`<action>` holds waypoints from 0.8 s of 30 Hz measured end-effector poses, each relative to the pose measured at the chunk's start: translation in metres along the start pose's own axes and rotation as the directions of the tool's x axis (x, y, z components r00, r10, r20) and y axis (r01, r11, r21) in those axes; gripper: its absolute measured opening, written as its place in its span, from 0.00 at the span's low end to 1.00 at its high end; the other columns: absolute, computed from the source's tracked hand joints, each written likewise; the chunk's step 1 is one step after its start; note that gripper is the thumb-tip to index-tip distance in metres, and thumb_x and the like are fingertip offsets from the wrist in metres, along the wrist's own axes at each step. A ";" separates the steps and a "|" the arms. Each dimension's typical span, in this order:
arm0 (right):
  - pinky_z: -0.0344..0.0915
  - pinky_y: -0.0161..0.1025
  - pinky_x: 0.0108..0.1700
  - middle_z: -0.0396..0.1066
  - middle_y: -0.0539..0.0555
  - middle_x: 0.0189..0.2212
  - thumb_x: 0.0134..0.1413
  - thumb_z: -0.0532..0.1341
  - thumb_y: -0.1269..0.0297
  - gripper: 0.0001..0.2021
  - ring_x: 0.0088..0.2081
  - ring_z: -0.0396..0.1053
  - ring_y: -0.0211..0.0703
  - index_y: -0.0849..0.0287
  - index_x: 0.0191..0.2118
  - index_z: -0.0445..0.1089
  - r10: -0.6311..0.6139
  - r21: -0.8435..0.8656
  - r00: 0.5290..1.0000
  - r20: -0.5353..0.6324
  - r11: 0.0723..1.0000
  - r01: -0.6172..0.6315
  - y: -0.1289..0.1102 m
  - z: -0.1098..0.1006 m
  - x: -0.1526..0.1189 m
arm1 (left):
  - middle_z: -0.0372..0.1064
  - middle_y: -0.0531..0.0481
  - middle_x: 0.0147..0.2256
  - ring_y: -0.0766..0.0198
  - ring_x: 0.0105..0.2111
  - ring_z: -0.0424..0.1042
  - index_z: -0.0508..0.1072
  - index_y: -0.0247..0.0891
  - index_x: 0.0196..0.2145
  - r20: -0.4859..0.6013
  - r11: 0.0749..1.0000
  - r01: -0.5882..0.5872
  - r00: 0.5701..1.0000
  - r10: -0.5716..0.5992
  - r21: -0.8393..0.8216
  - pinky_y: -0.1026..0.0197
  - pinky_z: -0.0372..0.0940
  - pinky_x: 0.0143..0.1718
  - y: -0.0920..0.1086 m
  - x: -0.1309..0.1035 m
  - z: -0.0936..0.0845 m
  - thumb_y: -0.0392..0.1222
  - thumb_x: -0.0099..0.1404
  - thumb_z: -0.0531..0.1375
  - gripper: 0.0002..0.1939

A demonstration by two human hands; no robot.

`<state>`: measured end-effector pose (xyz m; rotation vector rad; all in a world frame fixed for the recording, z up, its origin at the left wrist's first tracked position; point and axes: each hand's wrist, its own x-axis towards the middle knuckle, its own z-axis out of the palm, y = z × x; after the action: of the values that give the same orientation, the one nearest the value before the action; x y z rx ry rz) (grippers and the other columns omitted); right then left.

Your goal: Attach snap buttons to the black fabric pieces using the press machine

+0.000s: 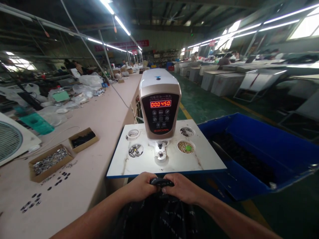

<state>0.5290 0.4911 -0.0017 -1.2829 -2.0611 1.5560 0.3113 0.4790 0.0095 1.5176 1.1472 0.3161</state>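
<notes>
Both my hands grip a black garment (164,215) with small white lettering, just in front of the white machine table's near edge. My left hand (143,186) pinches the band on the left, and my right hand (180,187) pinches it close by on the right. Below the hands the dark cloth hangs down. Straight ahead stands a snap-fastening machine (160,103) with a red display reading 000450. Its metal pressing head (160,152) is a short way beyond my hands, apart from the cloth.
Round wells in the white tabletop (211,161) hold metal parts. On the left bench are a carton of metal snaps (51,162), a carton of black parts (83,138), loose snaps (31,202) and a fan (15,139). A blue bin (294,159) with dark cloth stands right.
</notes>
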 end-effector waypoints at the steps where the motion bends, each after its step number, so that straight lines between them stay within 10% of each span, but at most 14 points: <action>1: 0.54 0.33 0.28 0.68 0.46 0.24 0.50 0.64 0.66 0.03 0.27 0.63 0.38 0.59 0.29 0.72 -0.008 -0.001 1.000 -0.003 1.000 0.008 -0.001 -0.004 0.002 | 0.56 0.58 0.22 0.69 0.25 0.54 0.67 0.36 0.25 0.005 1.000 -0.002 1.000 0.002 -0.013 0.64 0.48 0.25 0.002 0.004 -0.003 0.38 0.54 0.58 0.04; 9: 0.59 0.35 0.32 0.74 0.49 0.27 0.48 0.66 0.58 0.11 0.29 0.67 0.42 0.61 0.35 0.76 0.000 0.324 1.000 -0.003 0.946 0.001 -0.001 -0.044 0.040 | 0.63 0.56 0.22 0.68 0.22 0.58 0.73 0.34 0.30 -0.032 0.985 0.049 0.998 -0.055 -0.166 0.64 0.52 0.25 0.021 0.046 -0.035 0.42 0.52 0.59 0.10; 24: 0.56 0.33 0.29 0.70 0.46 0.22 0.46 0.67 0.56 0.12 0.27 0.65 0.39 0.61 0.28 0.76 0.047 -0.006 0.980 -0.194 0.999 -0.049 0.007 -0.077 0.096 | 0.71 0.53 0.24 0.62 0.27 0.67 0.78 0.35 0.31 -0.146 0.967 0.105 0.979 -0.141 -0.231 0.62 0.59 0.30 0.009 0.099 -0.063 0.45 0.46 0.64 0.14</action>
<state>0.5271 0.6139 -0.0050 -1.4364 -1.9341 1.3798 0.3176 0.5957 -0.0013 1.2356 1.2830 0.4732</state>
